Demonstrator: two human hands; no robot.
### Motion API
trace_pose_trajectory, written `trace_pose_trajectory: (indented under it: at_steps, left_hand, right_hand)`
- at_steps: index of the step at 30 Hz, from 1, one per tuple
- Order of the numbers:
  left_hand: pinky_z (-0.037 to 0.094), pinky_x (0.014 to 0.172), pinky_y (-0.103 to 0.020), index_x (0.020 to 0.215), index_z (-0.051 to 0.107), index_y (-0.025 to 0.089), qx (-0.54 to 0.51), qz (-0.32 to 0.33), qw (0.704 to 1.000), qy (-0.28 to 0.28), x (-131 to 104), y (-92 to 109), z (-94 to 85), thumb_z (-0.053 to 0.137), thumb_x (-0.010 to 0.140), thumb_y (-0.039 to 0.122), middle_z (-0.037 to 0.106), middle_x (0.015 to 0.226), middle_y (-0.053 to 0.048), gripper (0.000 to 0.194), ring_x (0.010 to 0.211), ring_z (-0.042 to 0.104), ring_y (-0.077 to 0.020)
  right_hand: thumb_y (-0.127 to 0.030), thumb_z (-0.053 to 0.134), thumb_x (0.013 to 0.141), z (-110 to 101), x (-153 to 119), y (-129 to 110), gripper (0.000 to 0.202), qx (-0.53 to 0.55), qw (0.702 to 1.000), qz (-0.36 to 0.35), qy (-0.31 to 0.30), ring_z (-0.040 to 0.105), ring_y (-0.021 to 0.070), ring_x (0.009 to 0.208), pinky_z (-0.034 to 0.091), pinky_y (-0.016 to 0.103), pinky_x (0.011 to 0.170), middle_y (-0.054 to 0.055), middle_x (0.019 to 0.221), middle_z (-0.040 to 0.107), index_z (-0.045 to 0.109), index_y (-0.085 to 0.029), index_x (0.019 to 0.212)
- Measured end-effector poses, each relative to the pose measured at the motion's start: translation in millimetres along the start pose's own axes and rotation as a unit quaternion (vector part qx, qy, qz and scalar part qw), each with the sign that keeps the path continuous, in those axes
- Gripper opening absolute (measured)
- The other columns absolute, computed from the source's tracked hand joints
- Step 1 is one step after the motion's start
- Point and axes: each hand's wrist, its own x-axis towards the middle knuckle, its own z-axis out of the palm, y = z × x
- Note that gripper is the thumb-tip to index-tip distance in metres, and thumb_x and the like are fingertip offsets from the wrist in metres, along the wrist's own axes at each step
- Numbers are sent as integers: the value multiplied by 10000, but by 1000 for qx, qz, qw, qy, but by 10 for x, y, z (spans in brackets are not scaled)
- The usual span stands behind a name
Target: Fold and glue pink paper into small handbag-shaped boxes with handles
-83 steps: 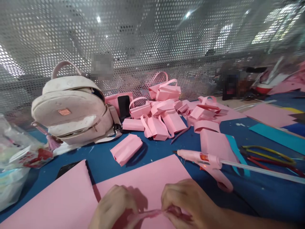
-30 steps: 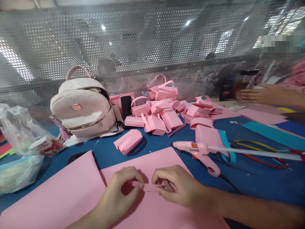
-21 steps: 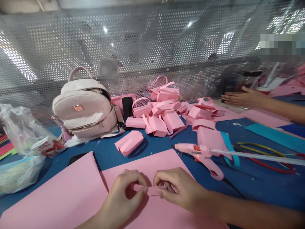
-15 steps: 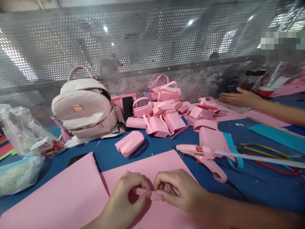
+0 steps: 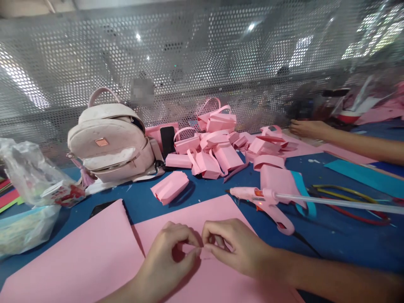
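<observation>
My left hand (image 5: 172, 256) and my right hand (image 5: 235, 250) meet at the lower middle, thumbs and forefingers closed in pinches. Between their fingertips is a small strip of pink paper (image 5: 206, 253), partly hidden by the fingers. Beneath them lies a large pink paper sheet (image 5: 208, 210). Another pink sheet (image 5: 75, 256) slants across the left front, its far corner over a black object. Right of my hands rests a pink glue gun (image 5: 251, 194), a long clear glue stick (image 5: 334, 202) sticking out of its back. A folded pink paper packet (image 5: 170, 187) lies just beyond the sheet.
Small pink paper bags (image 5: 211, 160) are heaped at the back, beside a phone (image 5: 167, 141) and a pale backpack (image 5: 107, 143). Plastic bags (image 5: 28, 229) stand left. Yellow and red scissor-like handles (image 5: 353, 195) and blue paper (image 5: 366, 174) lie right. Another person's hand (image 5: 307, 128) reaches in.
My hands keep their pinch on the pink strip, barely shifting. The other person's hand at the right has lowered, its fingers drawn closer together. The view has tilted slightly.
</observation>
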Motion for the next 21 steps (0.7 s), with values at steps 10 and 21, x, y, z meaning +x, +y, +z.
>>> trace_pose_trajectory:
  at_steps: [10, 21]
  left_hand:
    - [403, 754, -286, 729, 659, 213, -36, -27, 999, -2, -14, 18, -31, 567, 777, 132, 725, 823, 8, 132, 824, 597, -183]
    - [423, 708, -281, 725, 667, 211, -36, 10, 999, 11, -17, 7, -43, 591, 828, 171, 719, 771, 2, 133, 764, 599, -176]
  right_hand:
    - [-257, 540, 924, 1, -12, 25, 139, 70, 997, 33, 8, 409, 95, 563, 280, 209, 520, -64, 627, 501, 589, -195, 809]
    - [-189, 579, 878, -20, -22, -50, 78, 6, 1000, 14, 2, 455, 99, 595, 312, 206, 548, -46, 669, 568, 640, -188, 831]
